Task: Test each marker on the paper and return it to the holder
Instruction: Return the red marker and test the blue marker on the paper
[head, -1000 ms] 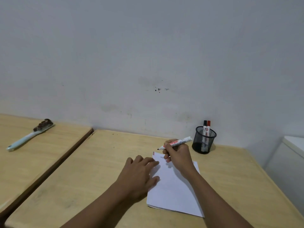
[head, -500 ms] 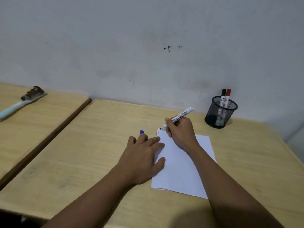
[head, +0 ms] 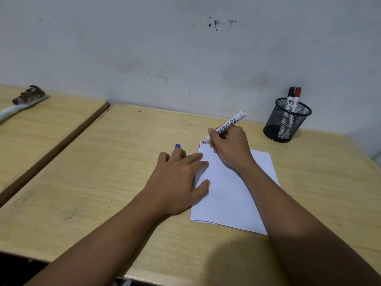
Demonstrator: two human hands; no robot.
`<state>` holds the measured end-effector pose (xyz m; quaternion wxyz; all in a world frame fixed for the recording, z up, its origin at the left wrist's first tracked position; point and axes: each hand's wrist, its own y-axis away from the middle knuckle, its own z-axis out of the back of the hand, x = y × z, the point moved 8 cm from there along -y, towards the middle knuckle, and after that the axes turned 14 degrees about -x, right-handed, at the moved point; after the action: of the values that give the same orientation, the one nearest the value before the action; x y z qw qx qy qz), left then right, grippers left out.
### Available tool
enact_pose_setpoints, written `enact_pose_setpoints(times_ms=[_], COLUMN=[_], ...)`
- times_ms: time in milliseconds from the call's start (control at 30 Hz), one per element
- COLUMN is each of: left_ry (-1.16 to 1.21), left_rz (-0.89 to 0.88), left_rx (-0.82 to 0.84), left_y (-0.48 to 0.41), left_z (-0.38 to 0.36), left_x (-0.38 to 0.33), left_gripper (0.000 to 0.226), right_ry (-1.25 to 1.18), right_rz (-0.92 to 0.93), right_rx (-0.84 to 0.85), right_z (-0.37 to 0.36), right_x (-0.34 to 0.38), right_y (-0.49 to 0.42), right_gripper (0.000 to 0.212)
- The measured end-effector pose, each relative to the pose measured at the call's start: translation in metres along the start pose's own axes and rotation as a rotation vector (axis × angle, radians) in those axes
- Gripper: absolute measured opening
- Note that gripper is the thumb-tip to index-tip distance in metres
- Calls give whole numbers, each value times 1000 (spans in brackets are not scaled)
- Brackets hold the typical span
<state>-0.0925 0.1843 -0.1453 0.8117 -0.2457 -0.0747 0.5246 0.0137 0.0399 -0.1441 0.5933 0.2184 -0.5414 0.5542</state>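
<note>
A white sheet of paper (head: 233, 195) lies on the wooden desk (head: 115, 162). My right hand (head: 231, 147) grips a white uncapped marker (head: 228, 123), its tip touching the paper's far left corner beside short red and dark strokes (head: 200, 144). My left hand (head: 179, 178) lies flat with its fingers on the paper's left edge. A blue cap (head: 178, 145) pokes out past its fingertips; whether the hand holds it is unclear. A black mesh holder (head: 286, 120) stands at the back right with a black marker (head: 290, 98) and a red marker (head: 296, 99) upright in it.
A second wooden desk (head: 41, 129) adjoins on the left, separated by a narrow gap. A worn brush with a pale handle (head: 22, 102) lies on it. A stained grey wall (head: 185, 48) runs directly behind both desks.
The view has tilted down and come closer. The marker tip has stayed at the paper's far left corner. The blue cap came into sight by my left fingertips.
</note>
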Motion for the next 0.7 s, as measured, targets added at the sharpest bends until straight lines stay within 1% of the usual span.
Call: enact_pose_setpoints(times_ms=[267, 467, 633, 700], left_ry=[6, 18, 16, 21], left_rz=[6, 5, 0, -1], left_rx=[9, 3, -7, -9], left_y=[0, 0, 0, 1], left_z=[1, 1, 0, 0], left_x=[0, 1, 2, 2], left_gripper=[55, 55, 56, 56], right_ry=[46, 65, 128, 114], right_rz=[21, 14, 45, 25], right_rx=[3, 19, 26, 25], right_z=[1, 1, 2, 2], right_x=[3, 3, 7, 6], right_y=[0, 1, 1, 2], right_gripper=[37, 35, 34, 33])
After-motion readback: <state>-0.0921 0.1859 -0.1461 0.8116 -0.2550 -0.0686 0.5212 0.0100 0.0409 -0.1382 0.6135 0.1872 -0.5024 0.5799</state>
